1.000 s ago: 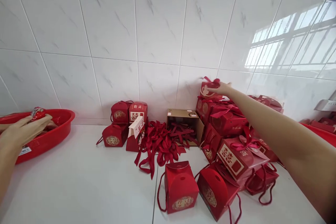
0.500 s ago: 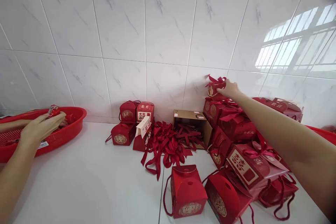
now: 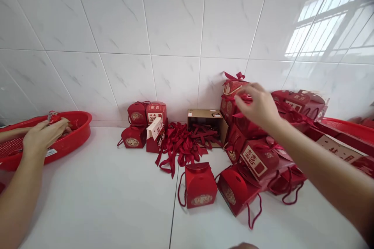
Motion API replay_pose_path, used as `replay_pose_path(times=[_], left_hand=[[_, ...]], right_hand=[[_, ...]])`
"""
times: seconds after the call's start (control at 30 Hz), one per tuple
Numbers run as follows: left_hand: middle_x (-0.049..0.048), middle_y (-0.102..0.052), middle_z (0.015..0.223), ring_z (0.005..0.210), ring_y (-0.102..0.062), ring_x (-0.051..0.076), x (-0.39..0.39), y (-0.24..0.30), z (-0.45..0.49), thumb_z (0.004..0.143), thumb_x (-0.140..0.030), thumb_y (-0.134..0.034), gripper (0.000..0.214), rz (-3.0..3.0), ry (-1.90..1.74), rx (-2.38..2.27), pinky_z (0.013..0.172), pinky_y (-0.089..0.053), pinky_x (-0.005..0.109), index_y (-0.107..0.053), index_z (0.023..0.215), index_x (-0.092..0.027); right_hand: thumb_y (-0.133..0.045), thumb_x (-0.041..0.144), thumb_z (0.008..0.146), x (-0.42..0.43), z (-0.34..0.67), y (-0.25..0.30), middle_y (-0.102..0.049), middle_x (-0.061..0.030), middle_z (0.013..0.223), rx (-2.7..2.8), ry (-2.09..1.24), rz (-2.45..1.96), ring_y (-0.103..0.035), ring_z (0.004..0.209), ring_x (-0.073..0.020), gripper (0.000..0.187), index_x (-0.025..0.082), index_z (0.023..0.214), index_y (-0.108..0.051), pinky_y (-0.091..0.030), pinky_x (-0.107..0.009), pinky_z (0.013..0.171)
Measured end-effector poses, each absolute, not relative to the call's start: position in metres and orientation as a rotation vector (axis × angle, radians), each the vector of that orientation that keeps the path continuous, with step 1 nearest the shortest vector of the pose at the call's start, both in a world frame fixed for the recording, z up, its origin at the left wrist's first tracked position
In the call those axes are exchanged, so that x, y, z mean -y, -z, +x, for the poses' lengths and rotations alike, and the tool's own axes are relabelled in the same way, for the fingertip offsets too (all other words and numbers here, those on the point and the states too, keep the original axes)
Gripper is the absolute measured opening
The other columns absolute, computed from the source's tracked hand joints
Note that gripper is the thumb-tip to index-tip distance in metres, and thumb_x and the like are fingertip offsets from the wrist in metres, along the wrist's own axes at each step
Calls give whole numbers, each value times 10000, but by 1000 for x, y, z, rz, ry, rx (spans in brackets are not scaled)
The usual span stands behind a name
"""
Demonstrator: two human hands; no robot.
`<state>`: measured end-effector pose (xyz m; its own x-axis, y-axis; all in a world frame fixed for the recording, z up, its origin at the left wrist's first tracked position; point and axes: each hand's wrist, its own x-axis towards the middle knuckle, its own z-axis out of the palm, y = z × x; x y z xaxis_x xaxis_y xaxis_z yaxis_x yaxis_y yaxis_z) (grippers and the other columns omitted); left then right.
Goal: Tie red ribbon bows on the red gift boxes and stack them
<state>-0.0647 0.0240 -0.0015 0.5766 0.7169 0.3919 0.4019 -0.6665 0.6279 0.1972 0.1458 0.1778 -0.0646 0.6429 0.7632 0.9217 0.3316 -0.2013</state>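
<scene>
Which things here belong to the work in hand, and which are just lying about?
In the job, it seems:
- ribboned box, near the raised hand
- red-wrapped item, at the lower hand
- red basket, by that hand
- loose ribbons, like the box's bow

Lying untouched, perhaps also supplies:
- cardboard box
- front red box, no bow

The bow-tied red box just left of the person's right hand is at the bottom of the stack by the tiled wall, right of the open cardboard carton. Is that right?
Not quite: the head view shows the bow-tied red box, just left of the right hand, at the top of the stack by the tiled wall, right of the open cardboard carton.
</scene>
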Motion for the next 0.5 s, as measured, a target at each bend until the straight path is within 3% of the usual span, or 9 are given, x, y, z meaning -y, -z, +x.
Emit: replay_pose_path(times=[0.07, 0.13, 0.23, 0.3, 0.4, 0.5], left_hand=[[-34, -597, 649, 954, -655, 170, -9, 7, -49, 815, -474, -473, 320, 2344, -946, -897, 537, -382, 288, -603, 751, -189], [14, -632, 731, 929, -647, 219, -7, 2, -41, 782, -400, -566, 135, 2336, -1058, -924, 571, -477, 369, -575, 795, -266], [97, -646, 933, 947, -621, 228, -39, -28, -54, 844, -283, -416, 164, 2196, -1276, -1306, 797, -510, 416, -498, 980, -240], [65, -648, 997, 955, -622, 184, -75, -50, -73, 863, -222, -330, 222, 2027, -917, -1862, 818, -489, 323, -477, 1029, -231], [49, -668, 806, 772, -642, 222, -122, -58, -97, 816, -329, -502, 145, 1890, -528, -2100, 661, -471, 304, -560, 841, -198], [32, -636, 696, 724, -643, 224, -141, -34, -100, 774, -406, -646, 265, 1802, -206, -2173, 628, -466, 298, -599, 701, -157]], right_hand=[[-499, 315, 883, -89, 188, -154, -655, -80, 951, 1982, 180, -1208, -607, 884, -223, 175, 214, 831, -632, -493, -350, 797], [-480, 350, 909, -45, 188, -134, -622, -30, 673, 2181, -209, -1287, -560, 606, -158, 285, 206, 696, -602, -458, -278, 550], [-431, 397, 938, -16, 200, -118, -518, 2, 543, 2244, -487, -1306, -442, 493, -116, 410, 195, 595, -531, -350, -247, 434], [-424, 420, 942, -15, 208, -115, -497, 4, 536, 2196, -504, -1286, -419, 492, -112, 435, 194, 578, -501, -339, -246, 438], [-439, 436, 935, -23, 211, -112, -572, -9, 581, 2217, -579, -1269, -488, 516, -127, 397, 200, 640, -562, -369, -249, 460], [-463, 440, 921, -30, 210, -108, -637, -18, 633, 2276, -683, -1251, -562, 544, -149, 348, 215, 706, -619, -399, -259, 479]])
